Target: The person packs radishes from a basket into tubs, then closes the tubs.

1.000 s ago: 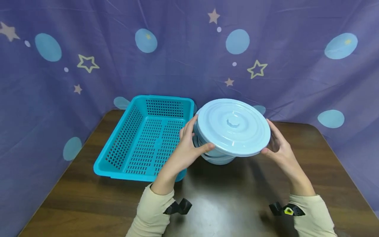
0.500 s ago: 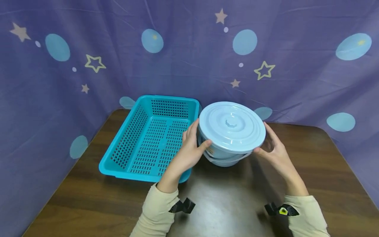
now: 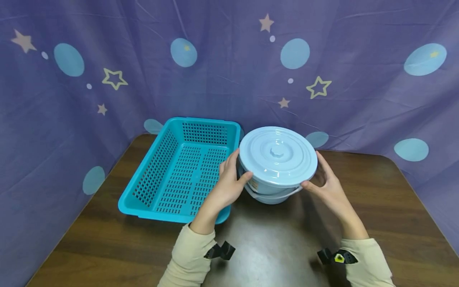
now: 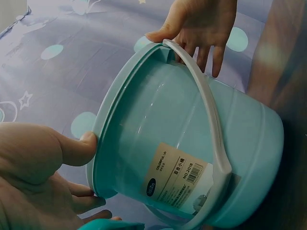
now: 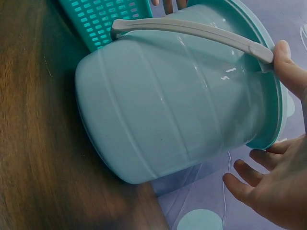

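A round light-blue lid point(image 3: 277, 163) with a small centre knob sits on a light-blue plastic bucket point(image 4: 139, 124). My left hand point(image 3: 228, 183) holds the lid's left edge, thumb at the front of the rim and fingers round the side. On the other side my right hand point(image 3: 327, 185) holds the right edge in the same way. The bucket's grey carrying handle point(image 5: 201, 29) hangs down across its front. A printed paper label point(image 4: 177, 175) is stuck to the bucket wall. The lid hides the bucket's inside.
To the left stands a turquoise perforated basket point(image 3: 196, 175) with nothing visible in it, close to the left hand. Both stand on a dark wooden table point(image 3: 376, 199). A purple patterned curtain point(image 3: 222, 91) hangs just behind.
The lid has come down and left from a tilted position above the bucket and now lies on its rim. Both hands moved with it; the head view shifted slightly.
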A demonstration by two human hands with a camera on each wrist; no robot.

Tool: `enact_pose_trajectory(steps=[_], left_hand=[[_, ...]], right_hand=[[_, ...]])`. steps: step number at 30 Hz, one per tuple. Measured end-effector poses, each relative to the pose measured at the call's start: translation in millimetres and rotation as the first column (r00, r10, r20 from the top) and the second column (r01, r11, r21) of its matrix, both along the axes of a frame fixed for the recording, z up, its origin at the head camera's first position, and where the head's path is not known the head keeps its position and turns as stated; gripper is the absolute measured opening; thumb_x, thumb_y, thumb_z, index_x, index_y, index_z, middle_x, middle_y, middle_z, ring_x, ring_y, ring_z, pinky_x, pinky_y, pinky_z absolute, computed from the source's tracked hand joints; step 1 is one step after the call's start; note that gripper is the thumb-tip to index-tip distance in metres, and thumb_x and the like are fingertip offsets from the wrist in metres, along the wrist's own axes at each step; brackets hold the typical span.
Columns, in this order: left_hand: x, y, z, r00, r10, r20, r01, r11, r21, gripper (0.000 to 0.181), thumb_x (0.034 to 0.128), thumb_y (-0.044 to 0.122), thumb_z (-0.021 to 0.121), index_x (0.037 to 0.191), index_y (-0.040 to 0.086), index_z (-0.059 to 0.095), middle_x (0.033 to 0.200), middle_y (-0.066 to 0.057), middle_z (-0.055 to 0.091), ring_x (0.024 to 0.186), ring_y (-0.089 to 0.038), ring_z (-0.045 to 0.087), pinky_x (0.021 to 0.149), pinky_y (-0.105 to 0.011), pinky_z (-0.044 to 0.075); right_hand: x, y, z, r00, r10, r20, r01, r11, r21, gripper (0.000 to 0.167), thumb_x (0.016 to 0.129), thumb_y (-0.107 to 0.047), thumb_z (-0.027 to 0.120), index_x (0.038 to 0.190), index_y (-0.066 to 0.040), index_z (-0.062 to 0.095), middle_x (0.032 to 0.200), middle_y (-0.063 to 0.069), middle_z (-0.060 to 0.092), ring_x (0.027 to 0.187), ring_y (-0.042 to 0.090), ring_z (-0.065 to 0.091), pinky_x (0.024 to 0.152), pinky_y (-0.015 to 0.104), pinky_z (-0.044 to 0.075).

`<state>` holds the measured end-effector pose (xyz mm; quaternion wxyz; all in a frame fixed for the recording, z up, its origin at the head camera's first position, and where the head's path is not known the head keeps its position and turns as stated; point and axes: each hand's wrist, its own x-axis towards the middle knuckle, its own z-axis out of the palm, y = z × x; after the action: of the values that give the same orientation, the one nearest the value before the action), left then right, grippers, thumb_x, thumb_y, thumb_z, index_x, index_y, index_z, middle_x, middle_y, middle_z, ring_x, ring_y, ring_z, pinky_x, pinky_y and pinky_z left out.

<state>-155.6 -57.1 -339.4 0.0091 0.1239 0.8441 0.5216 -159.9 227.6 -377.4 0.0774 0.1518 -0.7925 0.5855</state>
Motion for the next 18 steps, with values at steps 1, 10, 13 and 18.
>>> enact_pose_trajectory(steps=[1,10,13,18], left_hand=[[-1.0,0.2,-0.6,1.000,0.000,-0.003,0.000,1.000,-0.001,0.073,0.1018,0.020,0.057,0.157,0.004,0.012,0.162,-0.015,0.013,0.144,-0.033,0.010,0.113,-0.057,0.024],[-5.4,-1.1,-0.3,0.999,-0.011,-0.041,0.009,0.999,-0.042,0.073,0.1010,0.024,0.059,0.157,0.003,0.017,0.162,-0.016,0.011,0.144,-0.035,0.008,0.112,-0.060,0.023],[-3.3,-1.1,2.8,0.999,0.014,-0.046,-0.017,0.998,-0.055,0.075,0.1011,0.028,0.059,0.158,0.007,0.015,0.163,-0.011,0.003,0.147,-0.032,0.000,0.112,-0.062,0.020],[3.9,-0.1,9.4,0.990,0.064,-0.126,-0.077,0.993,-0.095,0.077,0.1010,0.032,0.058,0.159,0.013,0.012,0.164,-0.004,-0.005,0.149,-0.027,-0.004,0.111,-0.062,0.023]], right_hand=[[-0.4,1,-0.1,1.000,0.004,0.003,-0.004,1.000,0.003,0.094,0.087,0.002,0.072,0.159,-0.010,0.013,0.157,0.021,0.027,0.131,0.007,0.039,0.098,0.010,0.036],[-2.7,6,-0.7,0.999,0.040,0.035,-0.041,0.999,0.022,0.096,0.092,-0.002,0.068,0.160,-0.016,0.002,0.160,0.020,0.021,0.119,0.003,0.048,0.092,0.012,0.043],[-3.4,10,0.9,0.999,0.037,0.029,-0.038,0.998,0.040,0.095,0.092,-0.003,0.068,0.160,-0.017,0.002,0.161,0.019,0.020,0.133,0.015,0.041,0.096,0.011,0.039],[-1.6,20,8.6,0.999,0.000,-0.041,0.003,0.998,0.058,0.090,0.094,-0.002,0.065,0.160,-0.020,0.007,0.162,0.015,0.019,0.142,0.027,0.029,0.099,0.011,0.036]])
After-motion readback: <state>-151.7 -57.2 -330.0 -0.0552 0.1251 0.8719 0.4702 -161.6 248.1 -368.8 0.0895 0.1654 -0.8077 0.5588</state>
